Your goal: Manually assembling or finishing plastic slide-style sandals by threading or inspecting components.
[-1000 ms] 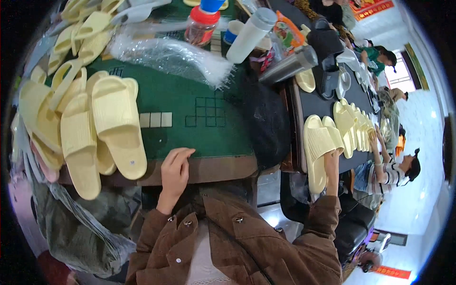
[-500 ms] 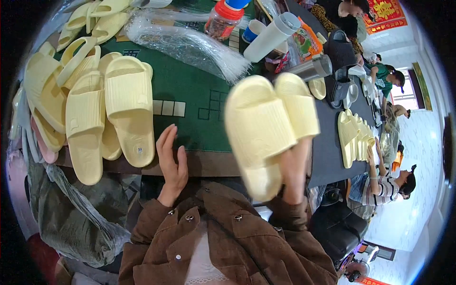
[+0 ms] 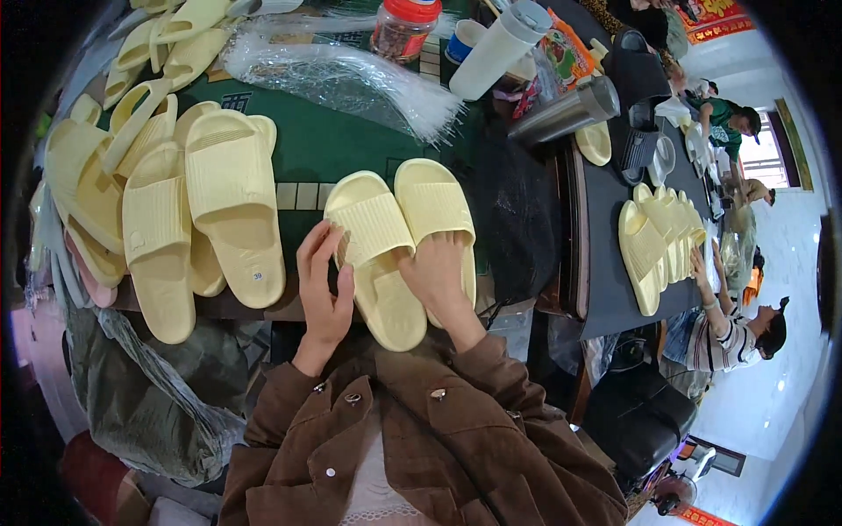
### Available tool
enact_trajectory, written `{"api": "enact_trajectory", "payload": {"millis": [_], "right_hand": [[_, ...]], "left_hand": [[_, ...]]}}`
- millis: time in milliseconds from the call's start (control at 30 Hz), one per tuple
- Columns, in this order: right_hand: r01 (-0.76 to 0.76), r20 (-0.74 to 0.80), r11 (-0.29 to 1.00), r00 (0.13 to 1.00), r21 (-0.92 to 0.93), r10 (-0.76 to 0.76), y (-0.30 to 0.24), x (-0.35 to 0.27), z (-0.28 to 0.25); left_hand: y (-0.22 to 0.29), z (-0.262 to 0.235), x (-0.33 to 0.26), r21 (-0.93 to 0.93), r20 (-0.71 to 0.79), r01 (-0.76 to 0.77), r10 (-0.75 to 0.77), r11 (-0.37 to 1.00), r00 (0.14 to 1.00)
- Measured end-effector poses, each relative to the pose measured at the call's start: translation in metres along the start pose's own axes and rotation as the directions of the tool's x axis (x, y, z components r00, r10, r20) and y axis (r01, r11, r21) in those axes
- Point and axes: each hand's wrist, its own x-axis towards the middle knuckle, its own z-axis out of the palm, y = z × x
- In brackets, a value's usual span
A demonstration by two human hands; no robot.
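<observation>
Two pale yellow slippers, the left slipper (image 3: 373, 226) and the right slipper (image 3: 436, 200), are side by side in front of me at the table's near edge, toes pointing away. My right hand (image 3: 445, 276) holds the pair, its fingers tucked under the right slipper's strap and its thumb side reaching the opening of the left one. My left hand (image 3: 323, 285) touches the left slipper's outer side with its fingertips, thumb apart and fingers loosely stretched. At my left lie more yellow slippers (image 3: 232, 171), some overlapping in a heap.
Beyond the slippers lies a bundle of clear plastic strands (image 3: 351, 92). A red-lidded jar (image 3: 405, 33), a white tumbler (image 3: 500, 53) and a steel cup (image 3: 570, 110) stand farther back. A row of yellow slippers (image 3: 658, 237) sits on the dark table to the right, beside a person (image 3: 724, 333).
My right hand has brought the slipper pair leftward, from the right to in front of me. My left hand has come into contact with the left slipper's side.
</observation>
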Motion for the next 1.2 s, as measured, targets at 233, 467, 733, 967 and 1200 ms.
{"api": "enact_trajectory", "payload": {"millis": [233,467,733,967,1200], "right_hand": [[0.064,0.064,0.997,0.996,0.054,-0.067,-0.007,-0.015,-0.006],[0.213,0.136,0.946,0.958,0.243,-0.251,0.000,-0.021,-0.048],[0.138,0.075,0.922,0.982,0.361,-0.176,0.017,0.006,-0.116],[0.117,-0.240,0.962,0.969,0.248,-0.056,0.055,0.081,-0.071],[0.016,-0.233,0.986,0.972,0.166,0.023,0.066,0.127,-0.041]], "left_hand": [[0.008,0.009,0.005,0.079,0.100,-0.066,0.058,0.995,0.993],[0.021,0.011,0.024,0.250,0.138,-0.119,0.087,0.961,0.987],[0.058,0.014,0.050,0.388,0.184,-0.319,0.266,0.865,0.946],[0.034,0.045,0.046,0.454,0.329,-0.394,0.261,0.799,0.908],[0.029,0.046,0.043,0.422,0.315,-0.413,0.296,0.807,0.902]]}}
